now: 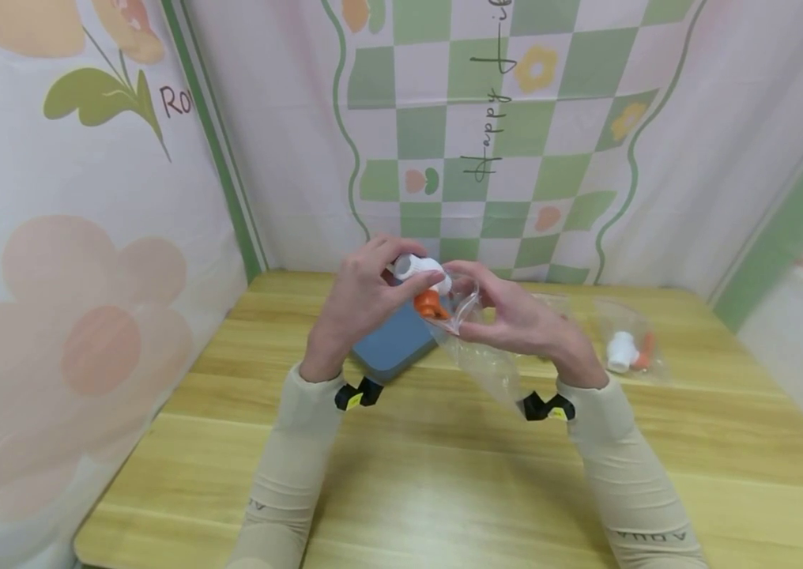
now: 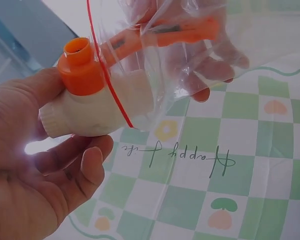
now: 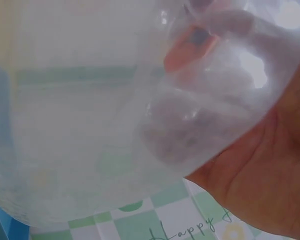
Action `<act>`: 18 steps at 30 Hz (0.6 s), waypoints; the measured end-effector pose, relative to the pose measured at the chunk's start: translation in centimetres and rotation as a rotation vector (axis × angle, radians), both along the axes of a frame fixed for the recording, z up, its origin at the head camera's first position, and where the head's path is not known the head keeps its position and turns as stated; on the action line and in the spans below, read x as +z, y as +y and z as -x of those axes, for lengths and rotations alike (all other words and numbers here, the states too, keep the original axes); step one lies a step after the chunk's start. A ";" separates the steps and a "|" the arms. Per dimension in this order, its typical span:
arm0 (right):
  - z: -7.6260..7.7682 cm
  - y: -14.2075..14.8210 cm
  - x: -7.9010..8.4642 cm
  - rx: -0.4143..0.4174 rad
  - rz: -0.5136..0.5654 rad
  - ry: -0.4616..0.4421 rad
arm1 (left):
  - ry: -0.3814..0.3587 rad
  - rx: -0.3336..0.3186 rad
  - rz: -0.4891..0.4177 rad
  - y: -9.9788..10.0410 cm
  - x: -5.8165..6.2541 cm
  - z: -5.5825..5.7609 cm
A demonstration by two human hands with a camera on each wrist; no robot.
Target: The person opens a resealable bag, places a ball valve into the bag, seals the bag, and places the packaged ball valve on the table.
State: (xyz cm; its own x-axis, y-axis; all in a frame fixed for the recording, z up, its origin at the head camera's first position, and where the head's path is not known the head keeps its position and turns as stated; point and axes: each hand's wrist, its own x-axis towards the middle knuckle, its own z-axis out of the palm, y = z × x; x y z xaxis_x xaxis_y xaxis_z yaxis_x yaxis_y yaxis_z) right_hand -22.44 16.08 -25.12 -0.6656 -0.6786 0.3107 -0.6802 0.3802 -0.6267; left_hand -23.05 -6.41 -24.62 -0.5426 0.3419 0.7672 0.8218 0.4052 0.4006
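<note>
A white plastic ball valve (image 1: pixel 407 269) with an orange handle is held up over the table. My left hand (image 1: pixel 360 296) grips its body, thumb on one side and fingers on the other. In the left wrist view, the valve (image 2: pixel 92 112) is partly inside a clear zip bag (image 2: pixel 190 62), its near end and orange collar outside the red seal line. My right hand (image 1: pixel 515 316) holds the bag near its mouth, around the handle end. The bag (image 3: pixel 80 150) hangs loose across the right wrist view, with the orange handle (image 3: pixel 187 52) showing through the film.
Another white valve (image 1: pixel 620 352) with an orange handle lies in a clear bag on the right of the wooden table (image 1: pixel 444 490). A blue-grey box-like object (image 1: pixel 394 348) lies behind the hands. Patterned curtains (image 1: pixel 288 158) surround the table's back and sides.
</note>
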 end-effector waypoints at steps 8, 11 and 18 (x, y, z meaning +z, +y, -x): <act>-0.4 -0.6 0.1 0.042 0.042 0.061 | 0.052 0.066 0.033 0.6 -0.4 0.4; 0.6 -0.6 -1.0 0.023 0.088 0.045 | 0.089 0.108 0.043 0.9 -0.5 0.4; 1.7 -0.8 -2.3 -0.003 0.113 0.020 | 0.120 0.176 0.024 1.3 -0.4 0.0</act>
